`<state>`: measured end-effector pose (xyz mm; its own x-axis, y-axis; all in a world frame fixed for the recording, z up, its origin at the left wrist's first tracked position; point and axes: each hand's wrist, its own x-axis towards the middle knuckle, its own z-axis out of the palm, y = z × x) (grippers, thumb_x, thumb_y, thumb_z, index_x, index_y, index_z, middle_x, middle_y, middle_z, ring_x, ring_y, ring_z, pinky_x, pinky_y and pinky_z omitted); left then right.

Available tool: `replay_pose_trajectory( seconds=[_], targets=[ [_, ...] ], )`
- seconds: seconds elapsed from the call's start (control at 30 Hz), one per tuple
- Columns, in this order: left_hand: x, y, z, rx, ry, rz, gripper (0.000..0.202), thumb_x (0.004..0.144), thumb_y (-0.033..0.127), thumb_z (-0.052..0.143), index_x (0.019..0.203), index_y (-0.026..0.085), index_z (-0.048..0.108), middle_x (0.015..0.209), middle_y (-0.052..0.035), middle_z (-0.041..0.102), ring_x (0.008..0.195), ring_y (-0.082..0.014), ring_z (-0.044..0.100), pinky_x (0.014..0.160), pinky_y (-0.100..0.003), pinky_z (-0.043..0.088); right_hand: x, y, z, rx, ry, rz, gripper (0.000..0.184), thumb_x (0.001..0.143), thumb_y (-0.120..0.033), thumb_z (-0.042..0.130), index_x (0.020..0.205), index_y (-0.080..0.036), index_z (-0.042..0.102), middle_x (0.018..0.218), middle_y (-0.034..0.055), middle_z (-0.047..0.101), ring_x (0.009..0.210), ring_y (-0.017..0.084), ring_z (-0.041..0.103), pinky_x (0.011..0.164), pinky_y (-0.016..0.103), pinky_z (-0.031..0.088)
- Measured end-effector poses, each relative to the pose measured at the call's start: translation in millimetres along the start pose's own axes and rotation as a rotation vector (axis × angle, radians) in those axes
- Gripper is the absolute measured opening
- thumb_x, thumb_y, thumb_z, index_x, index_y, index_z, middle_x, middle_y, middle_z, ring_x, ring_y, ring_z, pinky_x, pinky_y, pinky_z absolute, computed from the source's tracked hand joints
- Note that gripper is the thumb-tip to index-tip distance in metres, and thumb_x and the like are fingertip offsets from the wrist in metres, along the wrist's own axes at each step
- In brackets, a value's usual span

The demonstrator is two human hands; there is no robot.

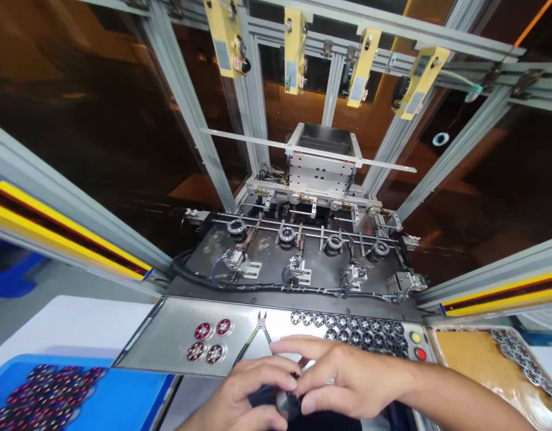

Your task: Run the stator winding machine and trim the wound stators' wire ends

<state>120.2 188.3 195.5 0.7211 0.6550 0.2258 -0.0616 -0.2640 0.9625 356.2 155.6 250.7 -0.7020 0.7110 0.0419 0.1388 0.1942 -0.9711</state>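
bottom centre | left grip [240,398] + right grip [343,377] both pinching dark round part [285,406] | advise: hold it steady, fingertips only — cutters [253,335] just above, red wound parts [203,330] upper left

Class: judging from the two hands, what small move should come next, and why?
Probably free the right hand and take the cutters: it and the left hand pinch a small dark part, with the cutters just ahead on the steel tray.

Bright overhead light, metal glare, wide-angle edge bending, hands blurred
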Motion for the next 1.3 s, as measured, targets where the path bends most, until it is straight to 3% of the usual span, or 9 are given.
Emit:
replay_pose_trajectory(
  seconds=[0.1,0.17,0.23,0.33,0.4,0.5,0.7,0.97,1.3],
  targets=[
    [1,-8,4.3,0.046,-0.030,-0.025,0.038,0.074,0.029,0.082,0.111,0.033,0.072,0.100,-0.0041,0.079,0.088,-0.0243,0.075,0.080,-0.032,0.060,-3,5,-8,0.093,-0.069,-0.079,0.020,0.095,-0.023,0.056,0.094,-0.013,0.073,0.143,0.0147,0.055,0.144,0.020,0.038,0.118,0.032,0.031],
    [3,-25,11.9,0.128,0.035,-0.082,0.044,0.081,0.032,0.075,0.124,0.028,0.065,0.102,-0.0071,0.078,0.084,-0.0227,0.074,0.076,-0.031,0.061,-3,7,-33,0.055,-0.077,-0.059,0.021,0.095,-0.025,0.055,0.093,-0.012,0.071,0.151,0.0155,0.046,0.143,0.021,0.040,0.116,0.033,0.034],
    [7,-50,25.4,0.319,0.038,-0.114,0.039,0.091,0.031,0.063,0.129,0.022,0.059,0.103,-0.0102,0.076,0.081,-0.0197,0.073,0.075,-0.029,0.060,-1,16,-77,-0.147,-0.005,0.048,0.023,0.099,-0.026,0.051,0.095,-0.014,0.071,0.157,0.0105,0.038,0.146,0.021,0.035,0.119,0.038,0.031],
    [17,-96,55.8,0.598,-0.187,-0.035,0.024,0.096,0.024,0.055,0.118,0.020,0.063,0.102,-0.0090,0.074,0.087,-0.0176,0.071,0.081,-0.025,0.057,11,52,-160,-0.649,0.229,0.316,0.027,0.100,-0.026,0.048,0.092,-0.015,0.071,0.161,0.0072,0.031,0.149,0.025,0.027,0.122,0.046,0.024],
    [23,-124,78.8,0.670,-0.321,0.028,0.024,0.092,0.022,0.060,0.115,0.024,0.064,0.104,-0.0072,0.073,0.090,-0.0189,0.070,0.082,-0.026,0.056,20,88,-207,-0.719,0.274,0.415,0.025,0.098,-0.016,0.050,0.085,-0.010,0.071,0.156,0.0162,0.037,0.148,0.030,0.029,0.121,0.049,0.025],
    [26,-154,106.6,0.765,-0.405,0.063,0.043,0.088,0.016,0.063,0.129,0.028,0.057,0.109,-0.0091,0.069,0.091,-0.0227,0.069,0.079,-0.031,0.056,30,138,-246,-0.758,0.255,0.488,0.013,0.094,-0.016,0.059,0.093,-0.010,0.070,0.150,0.0156,0.045,0.144,0.031,0.035,0.118,0.054,0.029],
    [17,-174,122.9,0.895,-0.458,0.097,0.055,0.088,0.015,0.064,0.138,0.028,0.046,0.110,-0.0094,0.065,0.093,-0.0239,0.065,0.079,-0.036,0.054,28,180,-258,-0.806,0.154,0.520,0.026,0.094,-0.032,0.062,0.115,-0.017,0.066,0.146,0.0098,0.050,0.138,0.029,0.042,0.115,0.057,0.031],
    [9,-187,127.0,0.947,-0.333,0.094,0.034,0.081,0.034,0.076,0.105,0.018,0.060,0.115,-0.0114,0.066,0.095,-0.0264,0.067,0.080,-0.039,0.054,36,190,-264,-0.851,0.061,0.555,0.028,0.095,-0.032,0.061,0.119,-0.018,0.063,0.142,0.0101,0.053,0.131,0.028,0.049,0.110,0.054,0.039],
    [3,-181,116.1,0.745,-0.118,0.091,0.006,0.094,0.024,0.059,0.097,0.019,0.060,0.112,-0.0115,0.072,0.094,-0.0251,0.072,0.082,-0.038,0.056,43,191,-263,-0.809,0.016,0.642,0.025,0.095,-0.033,0.061,0.114,-0.016,0.064,0.124,0.0081,0.063,0.111,0.024,0.062,0.095,0.046,0.052]
  ],
)
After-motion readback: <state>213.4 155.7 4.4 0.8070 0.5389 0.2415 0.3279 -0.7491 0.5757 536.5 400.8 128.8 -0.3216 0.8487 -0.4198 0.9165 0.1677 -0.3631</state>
